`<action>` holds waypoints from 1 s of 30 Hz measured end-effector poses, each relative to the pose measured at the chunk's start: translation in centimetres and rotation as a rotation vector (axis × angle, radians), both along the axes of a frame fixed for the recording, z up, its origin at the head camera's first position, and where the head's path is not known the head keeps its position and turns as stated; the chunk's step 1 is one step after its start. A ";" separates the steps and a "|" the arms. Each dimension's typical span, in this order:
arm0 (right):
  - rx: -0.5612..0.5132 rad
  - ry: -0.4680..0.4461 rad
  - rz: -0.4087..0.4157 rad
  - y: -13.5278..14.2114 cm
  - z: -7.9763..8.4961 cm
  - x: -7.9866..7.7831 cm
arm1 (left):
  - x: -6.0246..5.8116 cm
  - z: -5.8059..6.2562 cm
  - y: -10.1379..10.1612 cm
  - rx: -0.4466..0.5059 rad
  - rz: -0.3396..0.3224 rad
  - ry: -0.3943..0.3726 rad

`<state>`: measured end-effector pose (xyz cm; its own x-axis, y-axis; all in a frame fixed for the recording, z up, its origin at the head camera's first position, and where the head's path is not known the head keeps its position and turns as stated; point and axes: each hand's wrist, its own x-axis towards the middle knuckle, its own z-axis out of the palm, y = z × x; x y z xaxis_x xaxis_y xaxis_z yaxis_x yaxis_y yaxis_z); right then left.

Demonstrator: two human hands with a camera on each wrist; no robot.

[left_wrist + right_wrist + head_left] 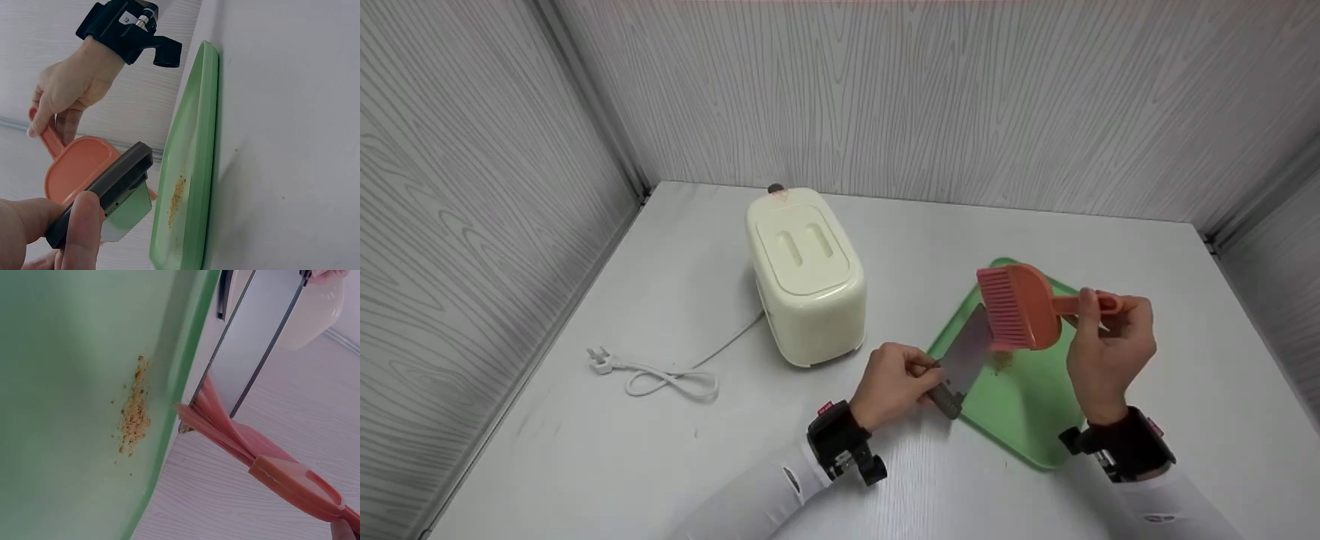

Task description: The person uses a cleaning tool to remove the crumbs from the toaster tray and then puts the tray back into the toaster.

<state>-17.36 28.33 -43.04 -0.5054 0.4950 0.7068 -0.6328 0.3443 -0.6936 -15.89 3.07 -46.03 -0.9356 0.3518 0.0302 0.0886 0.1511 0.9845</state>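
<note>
The left hand [891,384] pinches the dark handle of a broad-bladed knife [966,351], while the right hand [1110,356] grips the handle of an orange brush [1035,306], its pink bristles against the blade above a green tray [1027,420]. A patch of brown crumbs [135,417] lies on the tray floor below. On the counter [562,457], a cream toaster [810,274] stands left of the tray, its white cord [682,381] looped beside it.

No text is legible. White label [127,18] on black wrist mount [119,38], upper left of left wrist view, bears an unreadable mark; red tag [825,407], lower centre of head view, is illegible.
</note>
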 end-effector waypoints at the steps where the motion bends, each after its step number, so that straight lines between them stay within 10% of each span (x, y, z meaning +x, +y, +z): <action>1: -0.006 -0.001 0.004 0.1 0.0 -0.1 | 0.0 0.0 0.0 0.004 -0.001 -0.002; 19: -0.075 -0.046 -0.081 2.2 -0.4 -1.2 | -0.1 -0.2 0.1 -0.019 -0.008 -0.021; 30: -0.163 0.012 0.020 0.6 1.3 -2.0 | 0.1 -0.4 0.1 -0.048 -0.006 0.010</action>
<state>-19.37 28.98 -41.76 -0.5082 0.5936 0.6241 -0.6469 0.2152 -0.7315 -15.79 3.13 -46.41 -0.9332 0.3587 0.0219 0.0989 0.1979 0.9752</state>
